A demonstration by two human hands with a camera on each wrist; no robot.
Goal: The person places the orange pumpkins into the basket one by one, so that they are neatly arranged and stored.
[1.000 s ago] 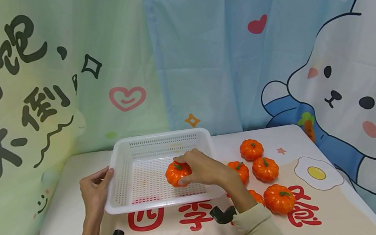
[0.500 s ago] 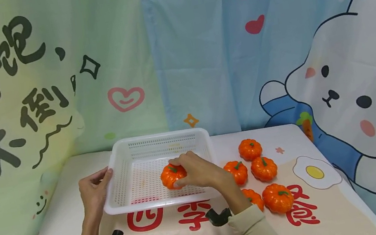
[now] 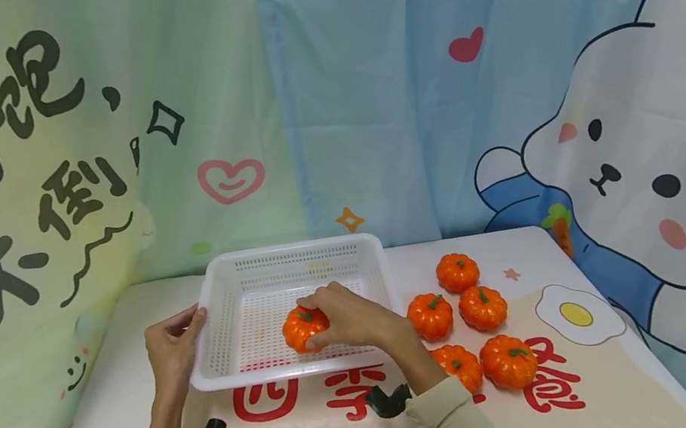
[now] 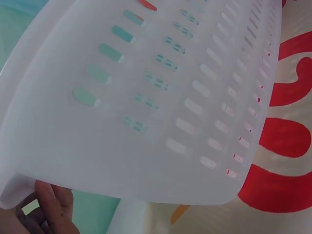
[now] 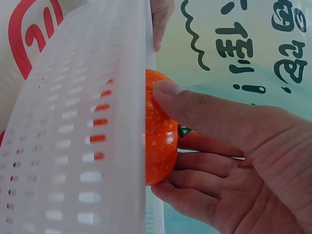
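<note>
A white plastic basket with slotted walls stands at the back of the table. My left hand holds its left rim, thumb on the edge; in the left wrist view the fingers curl beneath the lip. Over the basket's floor, left of its middle, my right hand grips a small orange toy pumpkin with a green stem. The right wrist view has the thumb on one side of this pumpkin and fingers on the other, with the basket's near wall hiding part of it.
Several more toy pumpkins lie right of the basket, the closest one near its right wall and another beside my right forearm. A printed cloth covers the table's front. Behind hangs a printed curtain.
My right hand has moved left inside the basket, carrying the pumpkin with it. The left hand and the basket have stayed in place.
</note>
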